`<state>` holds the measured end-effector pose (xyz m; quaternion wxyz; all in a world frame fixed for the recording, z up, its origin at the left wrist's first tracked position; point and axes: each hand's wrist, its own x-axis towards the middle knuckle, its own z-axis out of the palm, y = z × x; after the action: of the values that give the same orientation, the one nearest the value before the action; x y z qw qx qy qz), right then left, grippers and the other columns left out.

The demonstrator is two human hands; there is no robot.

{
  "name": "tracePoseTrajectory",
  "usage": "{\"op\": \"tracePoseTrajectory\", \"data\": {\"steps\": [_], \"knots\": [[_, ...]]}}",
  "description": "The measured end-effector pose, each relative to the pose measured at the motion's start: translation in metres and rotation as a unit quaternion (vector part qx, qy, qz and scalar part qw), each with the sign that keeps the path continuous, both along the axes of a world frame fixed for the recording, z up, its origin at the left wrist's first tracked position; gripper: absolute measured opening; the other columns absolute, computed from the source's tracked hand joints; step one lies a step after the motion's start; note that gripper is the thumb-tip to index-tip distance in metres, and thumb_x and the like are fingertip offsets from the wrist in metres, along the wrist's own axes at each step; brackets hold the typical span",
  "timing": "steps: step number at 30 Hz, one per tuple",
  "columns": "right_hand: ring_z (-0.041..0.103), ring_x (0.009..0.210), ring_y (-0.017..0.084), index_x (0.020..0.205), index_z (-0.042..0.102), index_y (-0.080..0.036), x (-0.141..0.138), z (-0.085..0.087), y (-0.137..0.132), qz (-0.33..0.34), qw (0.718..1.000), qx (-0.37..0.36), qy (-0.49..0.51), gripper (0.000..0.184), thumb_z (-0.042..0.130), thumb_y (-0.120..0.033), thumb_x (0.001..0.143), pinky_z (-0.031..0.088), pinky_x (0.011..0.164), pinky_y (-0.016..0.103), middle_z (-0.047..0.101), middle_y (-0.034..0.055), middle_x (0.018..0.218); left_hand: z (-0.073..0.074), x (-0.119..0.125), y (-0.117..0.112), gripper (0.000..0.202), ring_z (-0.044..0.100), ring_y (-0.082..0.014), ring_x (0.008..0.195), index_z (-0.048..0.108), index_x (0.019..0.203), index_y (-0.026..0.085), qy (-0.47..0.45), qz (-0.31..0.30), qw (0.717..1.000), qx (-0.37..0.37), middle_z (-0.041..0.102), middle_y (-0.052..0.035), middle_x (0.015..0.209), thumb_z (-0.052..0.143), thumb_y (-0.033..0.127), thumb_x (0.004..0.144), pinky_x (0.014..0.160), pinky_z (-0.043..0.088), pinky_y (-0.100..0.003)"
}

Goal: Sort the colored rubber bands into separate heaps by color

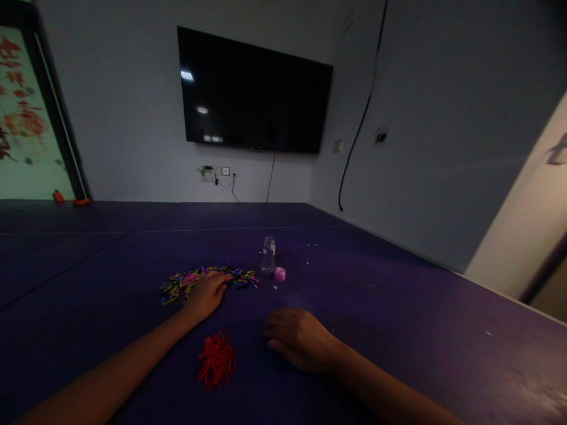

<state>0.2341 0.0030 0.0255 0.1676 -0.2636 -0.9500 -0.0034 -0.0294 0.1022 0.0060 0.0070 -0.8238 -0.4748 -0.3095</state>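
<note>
My left hand rests on a spread-out pile of small multicoloured rubber bands, its fingers stretched over the bands and the thumb apart. To the right, my right hand is low over the purple surface with its fingers curled toward the thumb. A thin blue strand shows just under those fingertips; whether it is gripped or lies there, I cannot tell. Between my forearms sits a heap of red rubber bands. Beyond my hands a clear bottle stands upright without a lid, and a pink cap lies beside it.
The purple surface stretches back to grey walls. Small white scraps are scattered right of the bottle. A large television hangs on the far wall above sockets, and a black cable dangles at the right.
</note>
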Motion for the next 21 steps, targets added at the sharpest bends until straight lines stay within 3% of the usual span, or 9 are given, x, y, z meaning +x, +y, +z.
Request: {"op": "tracePoseTrajectory", "data": {"steps": [4,9,14,17,21], "knots": [[0.057,0.103,0.019,0.103,0.063,-0.017,0.0001,0.0004,-0.0002,0.001,1.0,-0.002,-0.003,0.028,0.038,-0.028,0.095,0.043,0.09,0.033,0.065,0.0096,0.11,0.0008,-0.0009,-0.0001,0.028,0.06,-0.0239,0.096,0.068,0.101,0.017,0.008,0.03,1.0,0.007,0.069,-0.0092,0.098,0.051,0.011,0.08,0.088,0.046,-0.039],[0.058,0.102,0.019,0.102,0.063,-0.017,-0.0005,0.0023,-0.001,0.003,1.0,-0.005,-0.009,0.028,0.038,-0.028,0.095,0.043,0.089,0.032,0.065,0.0093,0.108,0.0045,0.0006,-0.003,0.02,0.06,-0.0242,0.093,0.073,0.08,0.021,0.021,0.005,0.999,0.032,0.07,-0.007,0.093,0.053,0.018,0.081,0.086,0.046,-0.041],[0.058,0.101,0.019,0.103,0.063,-0.016,-0.0005,0.0021,-0.0009,0.004,1.0,-0.007,-0.006,0.028,0.038,-0.027,0.095,0.044,0.089,0.032,0.066,0.0093,0.107,0.0039,-0.0005,-0.002,0.024,0.06,-0.0239,0.087,0.072,0.068,0.02,0.03,0.049,0.997,0.041,0.069,-0.008,0.085,0.051,0.016,0.079,0.081,0.047,-0.039],[0.058,0.102,0.019,0.103,0.063,-0.017,-0.0004,0.0008,-0.0006,0.004,1.0,-0.007,-0.004,0.028,0.039,-0.028,0.095,0.044,0.089,0.032,0.066,0.0091,0.107,0.0041,-0.0012,-0.0018,0.025,0.06,-0.0236,0.086,0.071,0.073,0.019,0.026,0.059,0.997,0.048,0.069,-0.008,0.083,0.048,0.012,0.079,0.082,0.047,-0.039],[0.057,0.103,0.018,0.102,0.063,-0.017,-0.0006,0.0005,-0.0009,-0.002,1.0,-0.004,0.0,0.028,0.039,-0.028,0.095,0.043,0.089,0.031,0.065,0.0092,0.108,0.006,0.001,-0.0045,0.024,0.06,-0.024,0.093,0.071,0.086,0.018,0.023,0.005,0.998,0.053,0.07,-0.0084,0.091,0.048,0.013,0.081,0.086,0.046,-0.04]]}}
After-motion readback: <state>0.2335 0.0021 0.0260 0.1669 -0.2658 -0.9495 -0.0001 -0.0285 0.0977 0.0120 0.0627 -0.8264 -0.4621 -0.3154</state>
